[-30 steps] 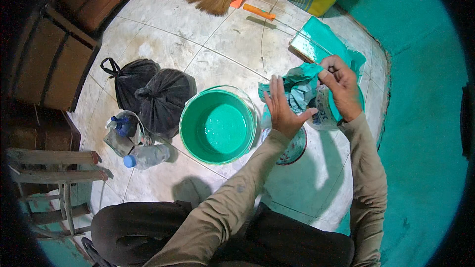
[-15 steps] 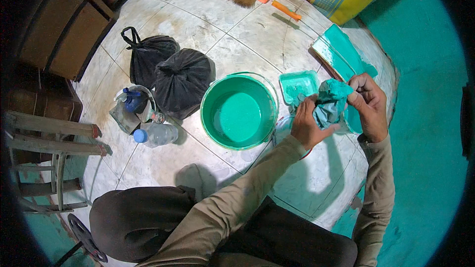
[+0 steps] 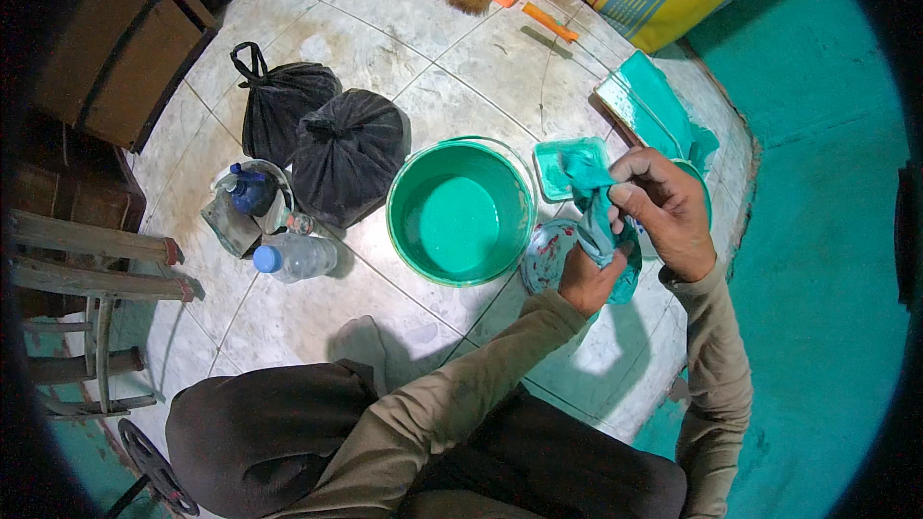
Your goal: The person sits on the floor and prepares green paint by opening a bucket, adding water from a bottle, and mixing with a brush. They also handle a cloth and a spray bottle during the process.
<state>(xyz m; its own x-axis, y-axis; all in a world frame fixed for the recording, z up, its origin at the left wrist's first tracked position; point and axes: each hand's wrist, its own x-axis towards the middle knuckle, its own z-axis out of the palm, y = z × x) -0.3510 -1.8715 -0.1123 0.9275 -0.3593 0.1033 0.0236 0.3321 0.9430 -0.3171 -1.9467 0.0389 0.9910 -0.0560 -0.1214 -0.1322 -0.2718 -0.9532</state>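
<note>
Both my hands hold a crumpled cloth rag (image 3: 598, 216), pale blue and smeared with green paint. My left hand (image 3: 588, 281) is closed round its lower part, fingers partly hidden. Above it, my right hand (image 3: 673, 211) pinches the rag's upper end between thumb and fingers. Left of the hands stands an open bucket (image 3: 415, 194) with green paint inside. Just behind the rag lies a small green-coated tray (image 3: 548, 168). A round lid with red smears (image 3: 544, 255) is on the floor beside my left hand.
A larger paint-coated tray (image 3: 654, 101) and an orange handle (image 3: 550, 23) lie farther back. Two black tied bags (image 3: 351, 149), a clear bottle (image 3: 303, 258) and a container with a blue item (image 3: 226, 223) are at left. A wooden chair (image 3: 96, 279) stands far left; a green wall (image 3: 827, 231) rises right.
Both hands have moved slightly left, the right one also lower. The bunched rag now hangs longer between them, and the round lid shows more. The whole view has shifted slightly.
</note>
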